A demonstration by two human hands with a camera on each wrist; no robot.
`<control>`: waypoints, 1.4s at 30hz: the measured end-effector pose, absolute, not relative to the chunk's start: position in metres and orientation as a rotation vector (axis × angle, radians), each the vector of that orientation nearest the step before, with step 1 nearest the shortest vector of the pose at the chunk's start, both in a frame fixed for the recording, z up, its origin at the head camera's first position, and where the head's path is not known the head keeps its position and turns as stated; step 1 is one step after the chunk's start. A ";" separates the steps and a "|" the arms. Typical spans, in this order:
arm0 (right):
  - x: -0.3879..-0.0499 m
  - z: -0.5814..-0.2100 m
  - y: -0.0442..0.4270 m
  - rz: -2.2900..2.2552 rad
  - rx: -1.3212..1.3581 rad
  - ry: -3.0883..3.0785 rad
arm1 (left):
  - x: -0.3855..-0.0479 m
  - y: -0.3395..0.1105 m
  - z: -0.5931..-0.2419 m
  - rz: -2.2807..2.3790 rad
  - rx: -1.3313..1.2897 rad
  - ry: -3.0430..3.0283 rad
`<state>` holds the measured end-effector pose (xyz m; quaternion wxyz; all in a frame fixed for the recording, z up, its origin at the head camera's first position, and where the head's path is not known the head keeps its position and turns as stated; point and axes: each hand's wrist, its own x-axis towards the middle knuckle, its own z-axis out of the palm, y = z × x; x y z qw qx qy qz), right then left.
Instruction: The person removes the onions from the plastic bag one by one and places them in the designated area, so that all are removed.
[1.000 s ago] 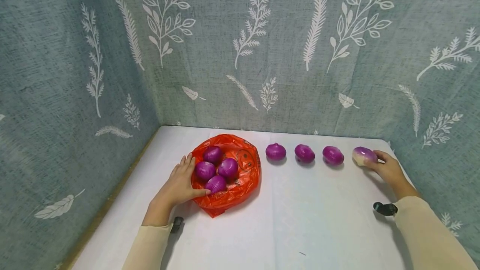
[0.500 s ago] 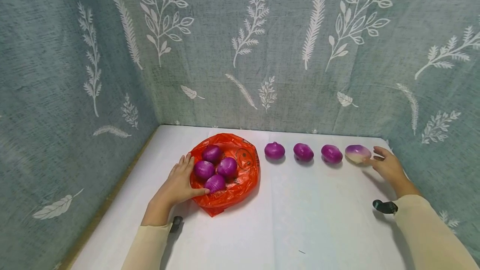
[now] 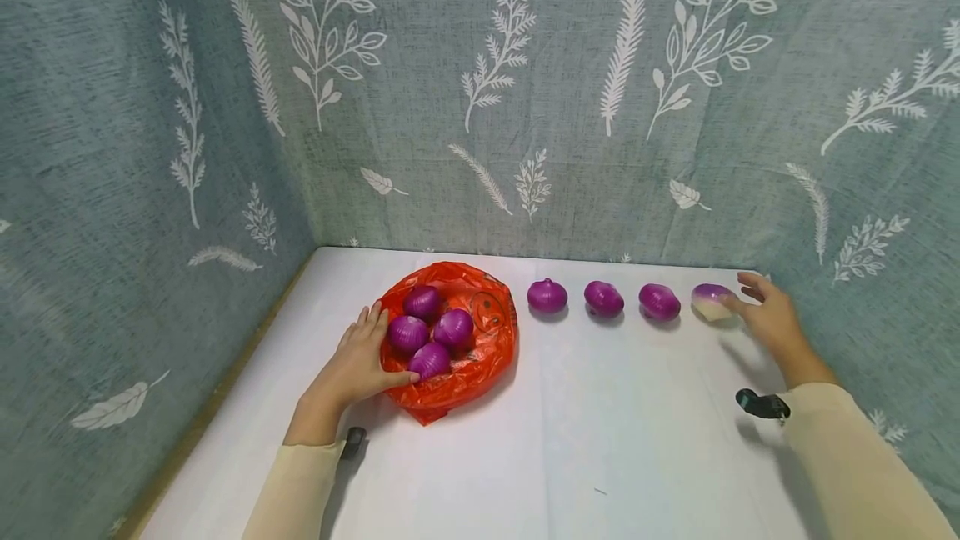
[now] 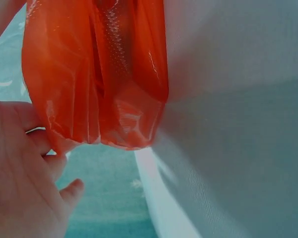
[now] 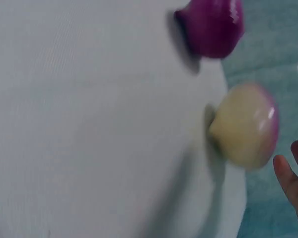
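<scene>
In the head view, my left hand [image 3: 362, 361] lies spread against the left side of a red plastic bag [image 3: 489, 361], its thumb reaching over the front rim. Several purple onions [image 3: 408, 334] sit inside the wide-mouthed bag. The left wrist view shows the fingers touching the outside of the crinkled bag [image 4: 64, 74]. At the right end of a row on the table is a purple-and-white turnip [image 3: 711, 303]. My right hand [image 3: 776, 327] hovers just right of it with fingers spread. In the right wrist view, a gap separates the fingertips from the turnip [image 5: 246, 129].
Left of the turnip stand three purple onions [image 3: 603, 299], spaced in a line toward the bag. The white table [image 3: 630, 423] ends at a leaf-patterned grey-green cloth [image 3: 420, 190] behind and at both sides. Dark wrist cameras [image 3: 761, 404] stick out by both sleeves.
My right hand has let go of the turnip and drawn slightly away; the turnip has shifted left toward the onions and now rests by itself. My left hand keeps its place at the bag.
</scene>
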<state>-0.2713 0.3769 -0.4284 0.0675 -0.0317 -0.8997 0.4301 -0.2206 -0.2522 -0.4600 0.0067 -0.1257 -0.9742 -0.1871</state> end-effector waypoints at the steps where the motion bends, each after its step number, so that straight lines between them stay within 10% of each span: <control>1: -0.271 -0.425 0.373 1.292 -0.084 -2.696 | -0.220 -0.252 -0.459 -0.584 -0.398 -3.044; 42: -0.296 -0.401 0.158 1.577 0.443 -2.686 | -0.218 -0.239 -0.454 -0.569 -0.438 -3.053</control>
